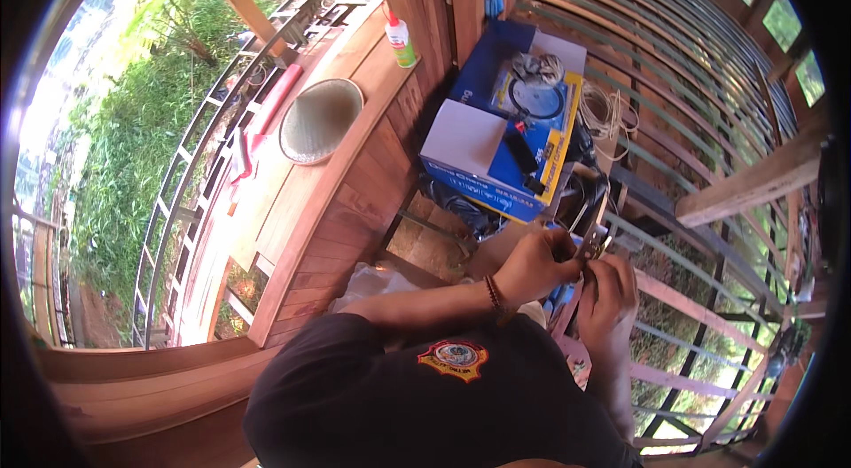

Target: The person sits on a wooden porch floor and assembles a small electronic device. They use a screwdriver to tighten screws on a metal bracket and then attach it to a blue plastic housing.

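My left hand [535, 268], with a beaded bracelet on its wrist, is closed in a pinch around a small shiny metal piece [591, 246]. The piece looks flat with a hole or two, and my fingers cover part of it, so its kind is unclear. Close beside it, my right hand [610, 292] has its fingers curled against the lower end of the same piece. Both hands are held up in front of my dark shirt. Just beyond them stands a blue cardboard box [483, 177] with its white flap folded open.
On the box lie a black oblong device [525, 159] and a clear-wrapped pack with a dark ring [537, 99]. Coiled pale cable [610, 113] rests behind. A wooden ledge at left bears a round woven tray [301, 149] and a red-capped bottle [400, 41]. Open slats [683, 291] lie right.
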The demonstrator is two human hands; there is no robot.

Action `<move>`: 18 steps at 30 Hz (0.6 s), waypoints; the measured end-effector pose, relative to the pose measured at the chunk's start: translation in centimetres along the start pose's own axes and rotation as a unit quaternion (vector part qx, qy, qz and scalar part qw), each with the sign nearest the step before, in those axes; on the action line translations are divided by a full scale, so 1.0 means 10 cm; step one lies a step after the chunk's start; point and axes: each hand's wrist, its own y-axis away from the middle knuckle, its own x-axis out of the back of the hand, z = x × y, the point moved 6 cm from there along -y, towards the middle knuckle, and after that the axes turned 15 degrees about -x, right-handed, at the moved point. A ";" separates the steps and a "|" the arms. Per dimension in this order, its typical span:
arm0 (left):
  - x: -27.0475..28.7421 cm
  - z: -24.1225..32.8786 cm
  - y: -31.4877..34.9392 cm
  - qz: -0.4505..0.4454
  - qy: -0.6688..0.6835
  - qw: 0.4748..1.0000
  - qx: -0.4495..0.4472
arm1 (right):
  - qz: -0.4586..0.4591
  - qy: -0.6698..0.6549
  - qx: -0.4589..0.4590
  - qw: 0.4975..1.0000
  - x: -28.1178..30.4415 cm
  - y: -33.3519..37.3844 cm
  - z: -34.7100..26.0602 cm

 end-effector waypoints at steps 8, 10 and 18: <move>0.08 0.10 0.01 -0.020 -0.066 0.998 -0.009 | -0.054 0.028 0.017 0.998 -0.06 -0.04 -0.01; 0.08 0.05 0.01 -0.026 -0.040 0.999 0.009 | -0.041 0.012 0.039 0.998 -0.03 -0.05 -0.09; 0.11 0.02 0.02 -0.021 -0.028 0.999 0.005 | -0.038 -0.021 0.038 0.998 -0.08 -0.02 -0.07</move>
